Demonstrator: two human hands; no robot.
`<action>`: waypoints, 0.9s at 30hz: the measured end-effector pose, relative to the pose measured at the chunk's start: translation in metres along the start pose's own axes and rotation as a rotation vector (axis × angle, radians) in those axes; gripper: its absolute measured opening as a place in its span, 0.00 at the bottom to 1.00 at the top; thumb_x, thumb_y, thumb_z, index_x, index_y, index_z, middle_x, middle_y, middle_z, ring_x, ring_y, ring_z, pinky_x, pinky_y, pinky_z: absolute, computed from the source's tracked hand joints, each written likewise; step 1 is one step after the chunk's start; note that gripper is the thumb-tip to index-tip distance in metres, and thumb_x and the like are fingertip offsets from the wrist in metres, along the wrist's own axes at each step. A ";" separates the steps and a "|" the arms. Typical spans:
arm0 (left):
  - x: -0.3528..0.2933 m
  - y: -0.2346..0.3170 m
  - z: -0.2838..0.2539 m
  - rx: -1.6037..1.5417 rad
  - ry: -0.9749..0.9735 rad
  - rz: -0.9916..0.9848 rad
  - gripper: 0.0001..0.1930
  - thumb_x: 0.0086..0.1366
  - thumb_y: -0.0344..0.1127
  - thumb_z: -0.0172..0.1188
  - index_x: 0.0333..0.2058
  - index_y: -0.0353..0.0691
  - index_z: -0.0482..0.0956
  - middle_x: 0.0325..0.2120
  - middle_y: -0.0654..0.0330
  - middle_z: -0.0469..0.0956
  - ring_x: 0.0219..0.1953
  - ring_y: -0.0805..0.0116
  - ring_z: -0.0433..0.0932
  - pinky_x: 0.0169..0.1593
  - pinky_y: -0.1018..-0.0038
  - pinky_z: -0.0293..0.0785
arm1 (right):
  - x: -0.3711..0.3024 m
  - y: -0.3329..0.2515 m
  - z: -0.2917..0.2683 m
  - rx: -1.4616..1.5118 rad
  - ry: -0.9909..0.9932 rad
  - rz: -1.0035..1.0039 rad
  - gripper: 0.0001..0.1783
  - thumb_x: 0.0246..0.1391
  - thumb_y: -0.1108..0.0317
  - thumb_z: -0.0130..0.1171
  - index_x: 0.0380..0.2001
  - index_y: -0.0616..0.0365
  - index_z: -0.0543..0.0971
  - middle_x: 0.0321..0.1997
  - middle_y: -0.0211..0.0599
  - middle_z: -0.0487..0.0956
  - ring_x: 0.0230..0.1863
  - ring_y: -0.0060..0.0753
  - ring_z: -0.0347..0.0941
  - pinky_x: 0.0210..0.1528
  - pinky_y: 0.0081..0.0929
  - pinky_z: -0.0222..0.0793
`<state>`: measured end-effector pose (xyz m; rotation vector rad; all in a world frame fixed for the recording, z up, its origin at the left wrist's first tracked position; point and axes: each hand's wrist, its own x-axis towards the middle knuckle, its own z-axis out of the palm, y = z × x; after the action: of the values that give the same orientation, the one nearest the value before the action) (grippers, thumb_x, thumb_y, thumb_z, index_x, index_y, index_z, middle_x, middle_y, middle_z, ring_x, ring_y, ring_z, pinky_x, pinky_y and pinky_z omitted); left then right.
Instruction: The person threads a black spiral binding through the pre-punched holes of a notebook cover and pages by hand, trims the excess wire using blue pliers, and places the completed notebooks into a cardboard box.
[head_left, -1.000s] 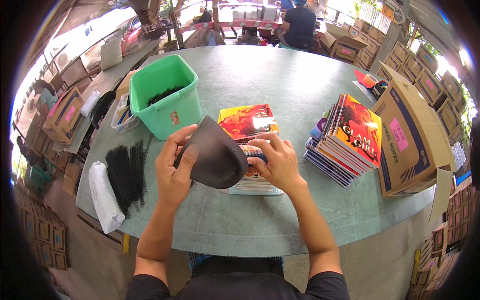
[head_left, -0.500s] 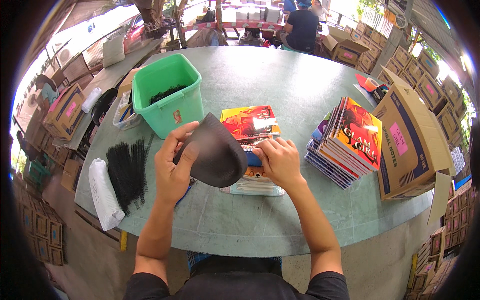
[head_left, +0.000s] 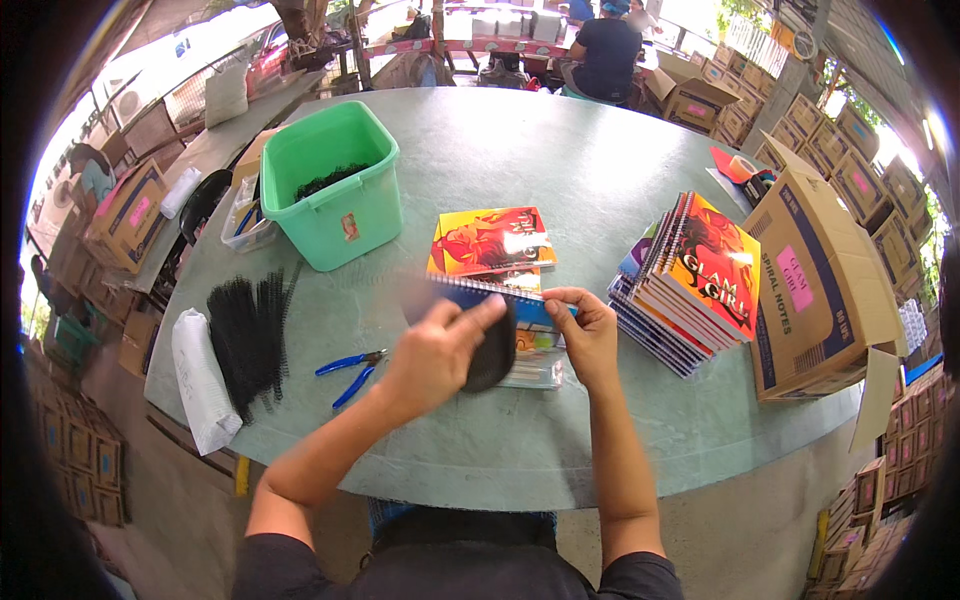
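Observation:
My left hand (head_left: 438, 358) is closed on a curved black piece with a leathery surface (head_left: 492, 358), partly blurred by motion. It rests against the spiral binding of a blue notebook (head_left: 530, 312). At the right end of that binding, the fingers of my right hand (head_left: 588, 335) pinch the notebook. Beneath lie more notebooks, partly hidden by the black piece, with a clear-covered one (head_left: 535, 372) nearest me. Just beyond sit red and yellow notebooks (head_left: 490, 240). Blue-handled cutting pliers (head_left: 352, 374) lie left of my left hand.
On the left stand a green bin (head_left: 345, 225) of black coils, a bunch of black spiral coils (head_left: 248, 340) and a white wrapped roll (head_left: 203, 385). To the right are a notebook stack (head_left: 690, 285) and an open carton (head_left: 825, 290). A person (head_left: 605, 55) sits beyond the table.
My left hand has swung right and down, bringing the black piece from the air onto the notebook's binding. The pliers have come into view. My right hand has shifted slightly right along the notebook.

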<state>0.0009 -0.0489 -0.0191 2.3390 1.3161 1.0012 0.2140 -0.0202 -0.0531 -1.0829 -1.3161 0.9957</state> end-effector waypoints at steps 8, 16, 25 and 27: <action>0.010 0.003 0.001 -0.019 -0.021 0.114 0.22 0.56 0.24 0.53 0.52 0.45 0.73 0.30 0.55 0.76 0.31 0.61 0.77 0.38 0.66 0.76 | -0.009 -0.003 0.011 0.264 -0.077 -0.140 0.19 0.63 0.62 0.46 0.47 0.68 0.72 0.44 0.45 0.78 0.46 0.27 0.73 0.52 0.25 0.65; 0.015 0.012 0.005 -0.049 -0.022 0.098 0.17 0.60 0.25 0.53 0.48 0.41 0.76 0.28 0.55 0.75 0.30 0.59 0.76 0.37 0.68 0.75 | -0.011 0.002 0.013 0.263 -0.045 -0.097 0.25 0.65 0.58 0.40 0.58 0.66 0.64 0.44 0.41 0.79 0.48 0.25 0.70 0.54 0.22 0.60; -0.036 -0.001 0.057 -0.145 -0.414 0.030 0.18 0.60 0.36 0.55 0.50 0.47 0.73 0.34 0.49 0.74 0.42 0.50 0.74 0.44 0.59 0.72 | -0.007 0.002 0.016 0.187 -0.086 -0.090 0.22 0.61 0.65 0.50 0.57 0.60 0.67 0.44 0.40 0.78 0.45 0.19 0.70 0.50 0.17 0.64; -0.047 0.001 0.064 -0.081 -0.356 0.023 0.17 0.58 0.37 0.59 0.47 0.44 0.76 0.36 0.50 0.74 0.42 0.50 0.74 0.44 0.59 0.71 | -0.005 0.008 0.019 0.029 -0.075 -0.145 0.20 0.58 0.69 0.53 0.54 0.60 0.69 0.43 0.40 0.78 0.45 0.21 0.71 0.50 0.19 0.64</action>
<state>0.0291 -0.0825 -0.0847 2.3373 1.0909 0.5930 0.1950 -0.0226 -0.0628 -0.9222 -1.4154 0.9518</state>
